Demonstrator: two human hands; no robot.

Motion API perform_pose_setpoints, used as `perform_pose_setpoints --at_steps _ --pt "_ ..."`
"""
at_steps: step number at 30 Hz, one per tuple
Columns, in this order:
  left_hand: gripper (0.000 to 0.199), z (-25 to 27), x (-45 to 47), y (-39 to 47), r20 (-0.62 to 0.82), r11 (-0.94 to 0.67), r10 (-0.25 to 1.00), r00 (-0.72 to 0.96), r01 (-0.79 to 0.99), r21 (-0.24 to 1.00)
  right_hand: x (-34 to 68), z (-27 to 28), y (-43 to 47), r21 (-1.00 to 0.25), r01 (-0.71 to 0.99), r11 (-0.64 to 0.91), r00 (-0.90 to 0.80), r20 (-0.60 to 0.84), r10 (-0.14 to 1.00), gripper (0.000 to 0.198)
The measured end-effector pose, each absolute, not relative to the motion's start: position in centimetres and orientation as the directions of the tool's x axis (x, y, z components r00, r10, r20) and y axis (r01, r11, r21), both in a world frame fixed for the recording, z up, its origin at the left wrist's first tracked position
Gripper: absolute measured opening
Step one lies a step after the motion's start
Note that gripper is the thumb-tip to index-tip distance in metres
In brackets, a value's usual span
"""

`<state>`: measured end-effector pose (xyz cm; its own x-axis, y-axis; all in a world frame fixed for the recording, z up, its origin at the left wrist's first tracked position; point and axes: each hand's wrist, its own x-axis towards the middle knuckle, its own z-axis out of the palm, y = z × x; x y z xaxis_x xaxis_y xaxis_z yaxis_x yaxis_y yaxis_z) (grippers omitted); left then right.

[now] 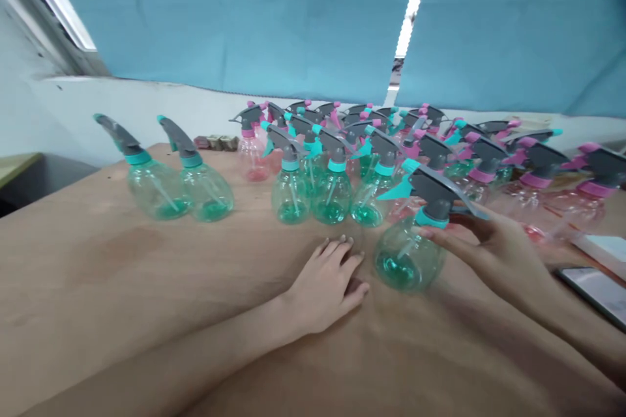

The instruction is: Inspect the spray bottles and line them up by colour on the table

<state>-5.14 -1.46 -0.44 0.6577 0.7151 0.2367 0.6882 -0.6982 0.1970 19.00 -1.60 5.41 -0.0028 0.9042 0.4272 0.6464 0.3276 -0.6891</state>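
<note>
My right hand grips a green spray bottle around its neck, below the grey and teal trigger head. The bottle is slightly tilted, and I cannot tell whether its base touches the table. Palm down on the wooden table, my left hand lies with fingers apart and holds nothing. Just beyond it stand several green spray bottles, the nearest being a green bottle with a teal collar. Two more green bottles, a left one and its neighbour, stand apart on the left side.
Several pink spray bottles crowd the right and back of the table. A phone lies at the right edge beside a white object. Small items sit near the wall. A blue curtain hangs behind.
</note>
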Motion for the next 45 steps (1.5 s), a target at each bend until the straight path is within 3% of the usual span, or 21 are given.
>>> perform_pose_setpoints --at_steps 7,12,16,22,34,45 --pt "0.040 0.3 -12.0 -3.6 0.207 -0.608 0.792 0.574 0.771 0.189 13.8 5.6 0.3 -0.778 0.481 0.404 -0.119 0.398 0.909 0.033" --pt "0.035 0.6 -17.5 -5.1 0.229 -0.534 0.841 0.491 0.821 0.201 6.9 6.6 1.6 -0.754 0.421 0.504 -0.284 0.418 0.863 0.039" --pt "0.029 0.7 -20.8 -6.0 0.282 -0.462 0.875 0.393 0.852 0.247 1.6 6.9 2.8 -0.700 0.322 0.638 -0.393 0.514 0.762 0.035" --pt "0.025 1.2 -22.3 -6.5 0.317 -0.410 0.892 0.321 0.871 0.272 -3.3 6.0 5.8 -0.622 0.289 0.728 -0.318 0.655 0.685 0.035" --pt "0.023 1.1 -22.7 -5.4 0.352 -0.411 0.885 0.304 0.866 0.284 -5.8 5.5 8.6 -0.590 0.368 0.719 -0.273 0.671 0.690 0.040" --pt "0.021 0.7 -23.3 -3.9 0.363 -0.395 0.887 0.285 0.877 0.275 -7.0 5.9 10.2 -0.576 0.413 0.705 -0.260 0.667 0.698 0.026"
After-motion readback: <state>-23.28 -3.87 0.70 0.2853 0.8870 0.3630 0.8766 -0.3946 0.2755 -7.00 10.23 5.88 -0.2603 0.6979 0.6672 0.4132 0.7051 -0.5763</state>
